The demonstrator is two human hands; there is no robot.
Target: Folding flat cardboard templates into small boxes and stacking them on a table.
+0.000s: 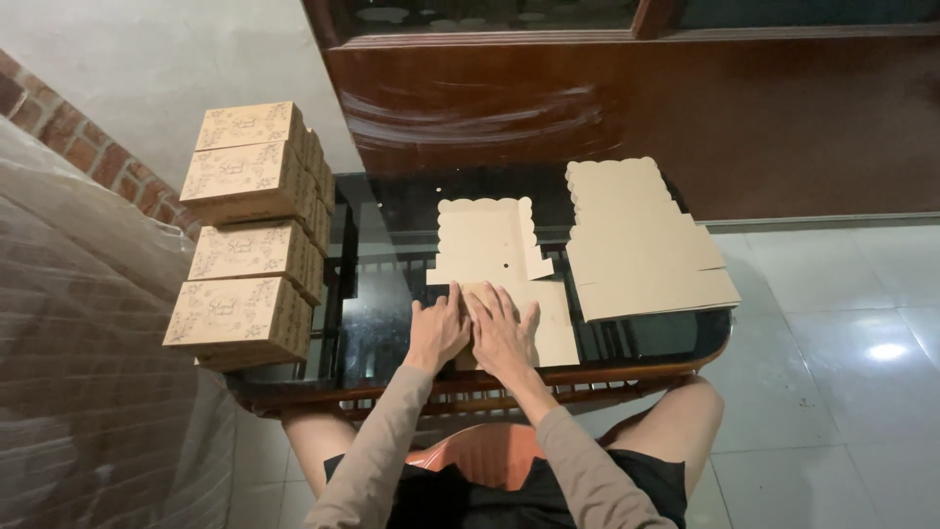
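While both hands press flat cardboard blank (pixel 509 284), left hand (pixel 438 331), right hand (pixel 501 335) fingers spread, holding nothing.

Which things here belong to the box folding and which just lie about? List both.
In hand:
left hand and right hand, pressing flat on the cardboard box blank
stack of flat blanks
folded kraft boxes

Lying about:
glass-topped table
orange chair
brick wall

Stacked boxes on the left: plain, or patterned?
Tan cardboard boxes with a pale floral line pattern on their lids, clearest in the head view.
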